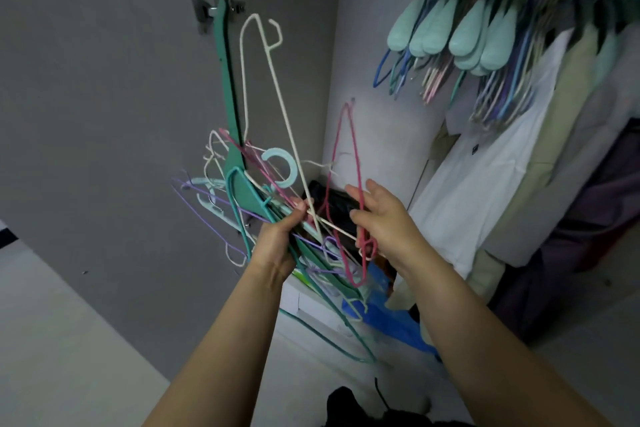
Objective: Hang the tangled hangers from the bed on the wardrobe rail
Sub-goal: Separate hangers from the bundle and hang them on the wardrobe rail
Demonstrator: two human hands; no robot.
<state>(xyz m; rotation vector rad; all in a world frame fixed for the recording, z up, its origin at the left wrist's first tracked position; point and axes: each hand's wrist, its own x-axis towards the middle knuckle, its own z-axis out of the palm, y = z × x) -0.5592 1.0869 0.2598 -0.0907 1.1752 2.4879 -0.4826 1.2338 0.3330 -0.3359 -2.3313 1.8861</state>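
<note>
Tangled hangers [263, 204]: a mixed bundle of thin coated-wire and flat plastic types, held in front of the open wardrobe, below and left of the rail's load. Judged light overall, each piece stiff but springy; hooks and shoulders interlock, so pulling one is likely to drag its neighbours. Left hand [277, 239] has its fingers clamped around the bundle's waist, where most of the shafts cross; a white wire hanger [266, 55] and a teal plastic hanger [227, 80] stick up from it. Right hand [384, 215] has its fingers loosely curled about a pink wire hanger [353, 156], thumb apart, grip light. Best hold, in my judgement: near a hook's neck or at the shoulder bend, not mid-wire, which flexes and slips. Hung hangers [464, 38] already crowd the upper right, blurred; the rail itself is not clearly visible. Garments [485, 184] hang beneath them. Grey wardrobe door [104, 97] stands open at left.
</note>
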